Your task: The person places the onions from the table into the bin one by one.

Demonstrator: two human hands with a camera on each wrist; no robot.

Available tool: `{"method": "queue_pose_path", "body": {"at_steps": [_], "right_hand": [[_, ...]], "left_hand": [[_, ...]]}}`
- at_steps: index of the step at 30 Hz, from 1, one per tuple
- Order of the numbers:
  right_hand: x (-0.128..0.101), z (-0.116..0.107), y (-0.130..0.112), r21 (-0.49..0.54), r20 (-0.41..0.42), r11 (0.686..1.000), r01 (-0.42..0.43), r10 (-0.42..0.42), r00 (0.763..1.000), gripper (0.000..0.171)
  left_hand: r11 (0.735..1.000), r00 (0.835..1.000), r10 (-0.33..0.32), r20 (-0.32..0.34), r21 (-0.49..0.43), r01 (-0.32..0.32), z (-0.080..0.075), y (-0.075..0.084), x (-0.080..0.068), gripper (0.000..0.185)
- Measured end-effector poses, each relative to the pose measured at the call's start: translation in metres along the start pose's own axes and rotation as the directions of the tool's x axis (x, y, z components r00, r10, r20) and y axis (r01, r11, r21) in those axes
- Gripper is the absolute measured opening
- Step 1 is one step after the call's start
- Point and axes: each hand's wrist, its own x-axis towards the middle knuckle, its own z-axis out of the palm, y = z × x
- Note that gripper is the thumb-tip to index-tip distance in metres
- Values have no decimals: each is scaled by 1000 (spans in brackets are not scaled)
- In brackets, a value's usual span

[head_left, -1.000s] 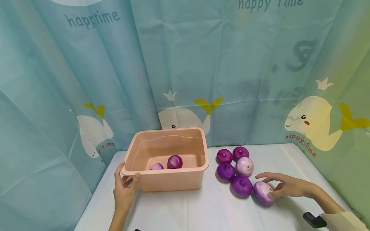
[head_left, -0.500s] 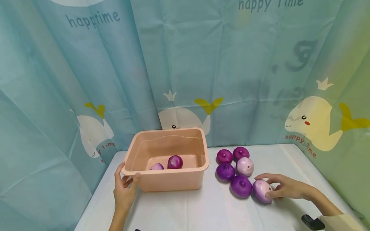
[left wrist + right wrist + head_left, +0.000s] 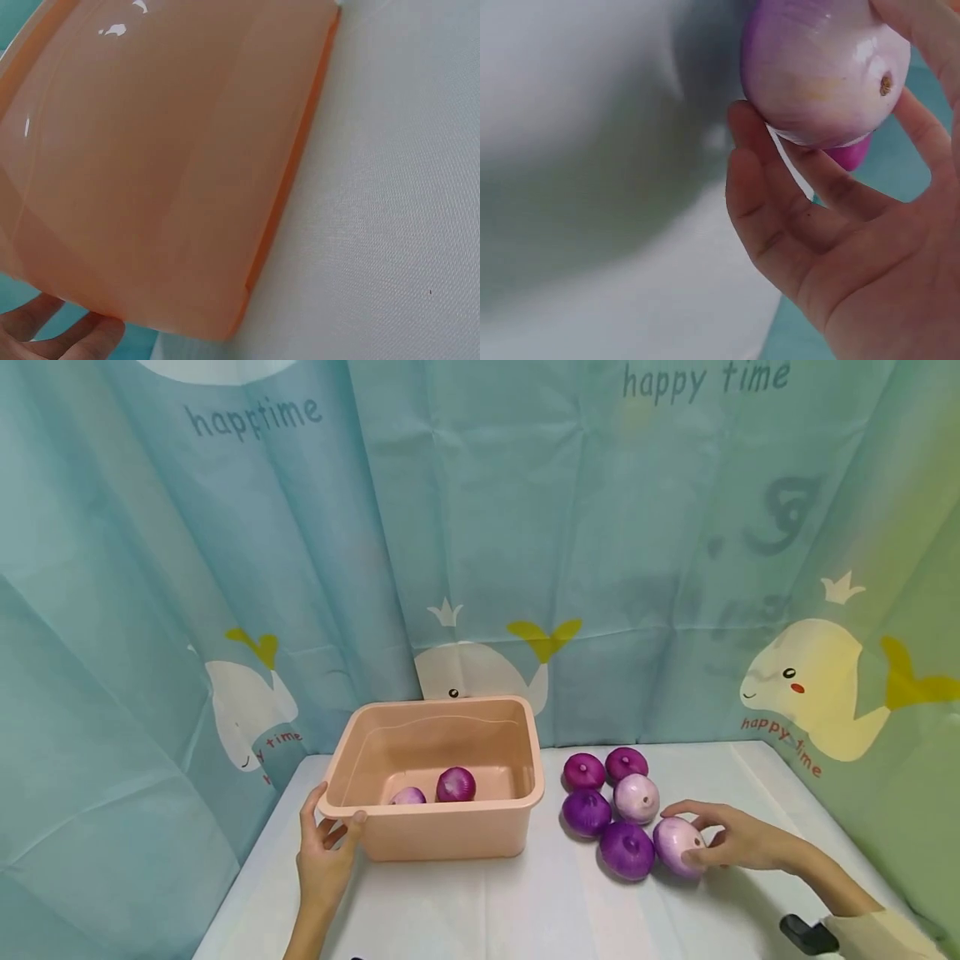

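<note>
A peach tub (image 3: 438,827) sits on a white table (image 3: 525,902) and holds two onions (one dark purple (image 3: 455,783), one pale (image 3: 407,796)). Six more onions lie in a cluster just right of it, four dark and two pale. The right hand (image 3: 738,842) curls its fingers around the nearest pale onion (image 3: 677,847), touching its dark neighbour (image 3: 626,851), while the left hand (image 3: 324,852) grips the tub's near left corner.

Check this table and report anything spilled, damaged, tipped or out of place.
Nothing stands out. The peach plastic tub sits upright with two purple onions inside, the left hand grips its corner. The right hand grips a pale purple onion beside five intact onions on the white table.
</note>
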Motion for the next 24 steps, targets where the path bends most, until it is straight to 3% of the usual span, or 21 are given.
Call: {"method": "queue_pose_path", "body": {"at_steps": [8,24], "right_hand": [[21,-15,-21,-139,-74,986,88,-99,992,52],[68,-42,-69,-241,-219,970,22,-77,973,56]], "left_hand": [[1000,1000,7,-15,-1,-7,-1,-1,-1,73],[1000,1000,-5,0,-23,5,0,1,-1,75]]}}
